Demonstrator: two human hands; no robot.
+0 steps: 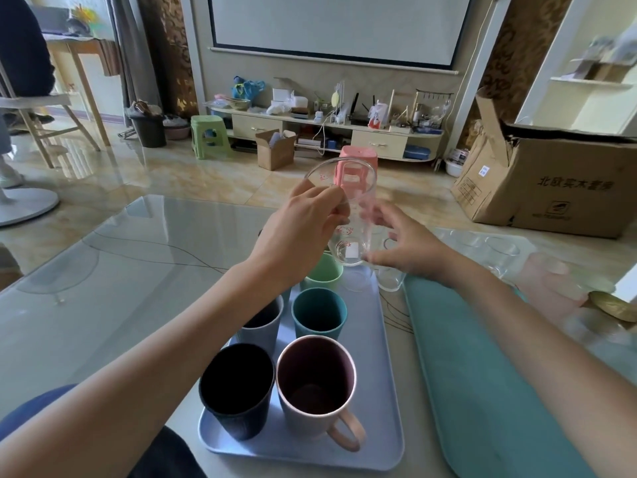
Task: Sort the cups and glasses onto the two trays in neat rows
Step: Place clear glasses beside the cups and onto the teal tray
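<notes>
nearest you, the pink mug (315, 384) sits on the blue tray (386, 391) — at 12 o'clock your left hand (300, 229) pinches a clear glass (348, 215), right hand (406, 246) fingers spread beside it.

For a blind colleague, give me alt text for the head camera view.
Left hand holds a clear glass above a blue tray of coloured cups; right hand reaches toward it. The teal tray alongside sits bare.

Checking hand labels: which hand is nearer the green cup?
Left. The left hand holds the glass right above the green cup; the right hand is off to its right, by the glass's base.
</notes>
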